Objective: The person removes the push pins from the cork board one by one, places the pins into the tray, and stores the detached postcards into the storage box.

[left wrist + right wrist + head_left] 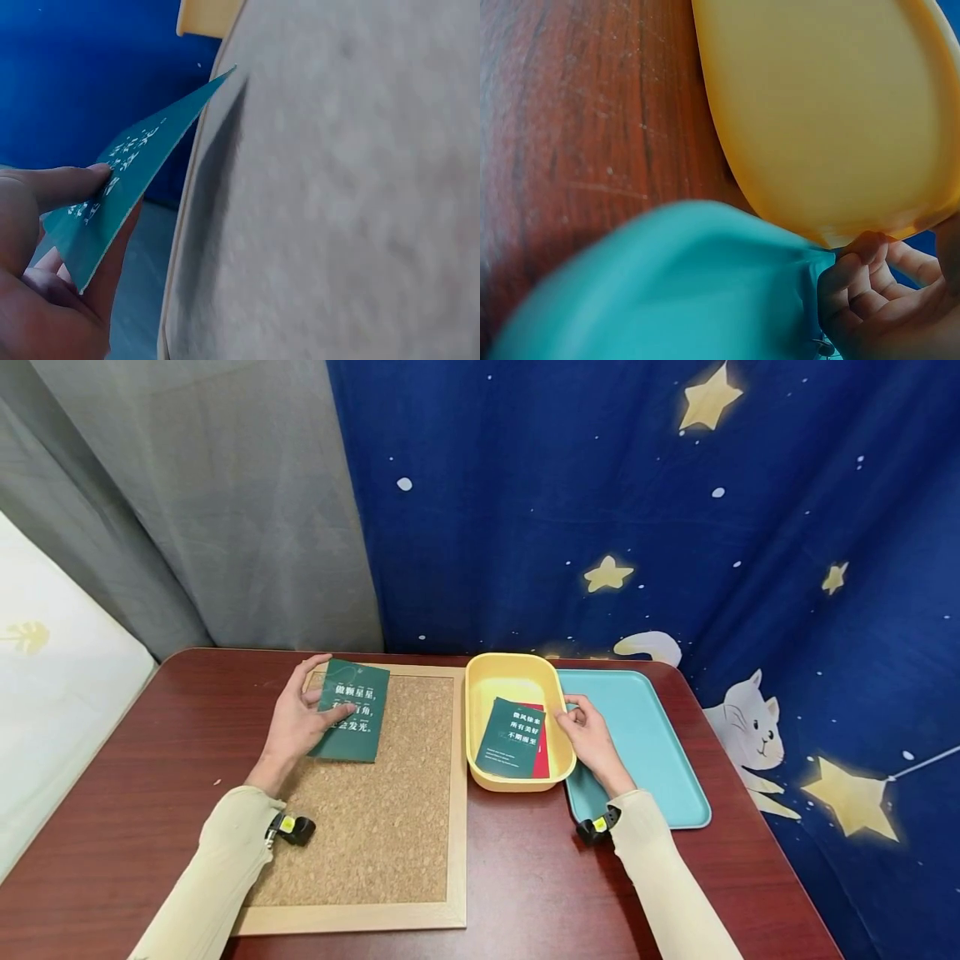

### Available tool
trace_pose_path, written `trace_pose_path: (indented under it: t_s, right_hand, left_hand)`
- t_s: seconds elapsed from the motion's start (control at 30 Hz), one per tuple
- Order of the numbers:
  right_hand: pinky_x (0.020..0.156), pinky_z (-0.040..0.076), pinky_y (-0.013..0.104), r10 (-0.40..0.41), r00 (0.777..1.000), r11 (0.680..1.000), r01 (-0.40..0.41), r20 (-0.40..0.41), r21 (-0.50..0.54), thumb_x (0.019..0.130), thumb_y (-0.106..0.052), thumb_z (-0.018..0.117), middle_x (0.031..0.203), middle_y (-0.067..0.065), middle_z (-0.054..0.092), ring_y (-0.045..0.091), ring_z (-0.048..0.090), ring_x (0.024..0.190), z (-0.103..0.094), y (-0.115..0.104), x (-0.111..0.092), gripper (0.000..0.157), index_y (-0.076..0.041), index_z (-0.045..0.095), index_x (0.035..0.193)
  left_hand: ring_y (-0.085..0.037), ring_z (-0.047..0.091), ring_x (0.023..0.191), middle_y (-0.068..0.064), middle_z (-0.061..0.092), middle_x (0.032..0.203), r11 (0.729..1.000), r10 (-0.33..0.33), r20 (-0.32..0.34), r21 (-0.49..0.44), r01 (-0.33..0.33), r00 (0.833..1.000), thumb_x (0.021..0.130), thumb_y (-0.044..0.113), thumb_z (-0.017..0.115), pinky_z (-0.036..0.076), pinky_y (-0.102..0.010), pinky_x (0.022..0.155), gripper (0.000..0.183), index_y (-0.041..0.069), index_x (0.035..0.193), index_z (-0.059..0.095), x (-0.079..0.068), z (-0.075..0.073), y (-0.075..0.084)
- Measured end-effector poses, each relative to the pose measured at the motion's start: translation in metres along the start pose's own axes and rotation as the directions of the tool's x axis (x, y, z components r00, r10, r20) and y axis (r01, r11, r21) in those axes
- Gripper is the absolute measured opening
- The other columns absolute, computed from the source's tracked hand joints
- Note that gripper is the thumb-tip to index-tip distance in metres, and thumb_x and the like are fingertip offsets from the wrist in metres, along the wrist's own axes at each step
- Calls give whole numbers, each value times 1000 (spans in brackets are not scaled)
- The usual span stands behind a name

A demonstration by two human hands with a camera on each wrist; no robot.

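My left hand (296, 714) pinches a green card (363, 731) with white lettering, thumb on its printed face and fingers behind. The card is tilted above the upper left part of a cork board (382, 827); its shadow falls on the cork in the left wrist view. At the right side of a yellow plastic basin (480, 662), my right hand (592, 735) grips the rim with curled fingers. Inside the basin lies another green card (510, 743) with white writing, partly covering a red card (542, 760). In the right wrist view the basin's outer wall (825, 112) hides these cards.
A teal tray (645, 743) lies right of the basin, partly under my right hand and wrist. The cork board has a pale wooden frame (352, 917). All stand on a reddish-brown table (517, 877), with a blue star-patterned curtain (495, 527) behind its far edge.
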State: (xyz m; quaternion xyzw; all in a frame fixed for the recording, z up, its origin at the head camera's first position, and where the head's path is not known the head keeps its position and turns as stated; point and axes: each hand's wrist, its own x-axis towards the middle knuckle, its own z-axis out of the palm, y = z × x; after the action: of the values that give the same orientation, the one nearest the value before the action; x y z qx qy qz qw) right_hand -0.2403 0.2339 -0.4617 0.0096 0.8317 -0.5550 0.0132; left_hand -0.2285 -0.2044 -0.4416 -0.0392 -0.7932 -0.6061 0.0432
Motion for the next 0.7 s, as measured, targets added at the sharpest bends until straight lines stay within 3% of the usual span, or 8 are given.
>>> trace_pose_path:
  t_s: [0.13, 0.4, 0.5, 0.7]
  right_hand:
    - [59, 53, 34, -1, 1000, 1000, 1, -10, 6, 101, -23, 57, 94, 29, 60, 39, 62, 76, 1, 19, 10, 39, -4, 53, 135]
    - [56, 52, 30, -33, 999, 999, 32, -35, -11, 101, -26, 58, 92, 25, 61, 25, 61, 68, 2, 24, 9, 35, -9, 55, 131]
    - [56, 52, 29, -27, 999, 1000, 27, -41, -7, 100, -26, 58, 93, 25, 62, 26, 62, 69, 3, 24, 8, 34, -10, 55, 131]
    - [58, 53, 30, -14, 999, 1000, 14, -38, 8, 100, -27, 59, 95, 26, 61, 31, 61, 73, 3, 21, 8, 37, -9, 56, 132]
  left_hand:
    - [-22, 74, 60, 1, 77, 91, 996, -23, 5, -91, 24, 1000, 83, 2, 77, 58, -39, 51, 85, 32, 150, 34, 0, 5, 6]
    - [-19, 75, 63, 10, 75, 90, 988, -1, 22, -157, 4, 1000, 84, 4, 77, 59, -37, 52, 87, 36, 151, 31, 5, 24, 3]
    - [-17, 75, 68, 5, 75, 96, 986, 11, 21, -166, -7, 1000, 84, 5, 77, 60, -36, 55, 87, 36, 151, 31, 5, 32, 7]
    - [-11, 75, 75, -22, 71, 114, 984, 29, 9, -174, -27, 1000, 84, 6, 77, 60, -33, 60, 85, 34, 151, 32, 4, 49, 15]
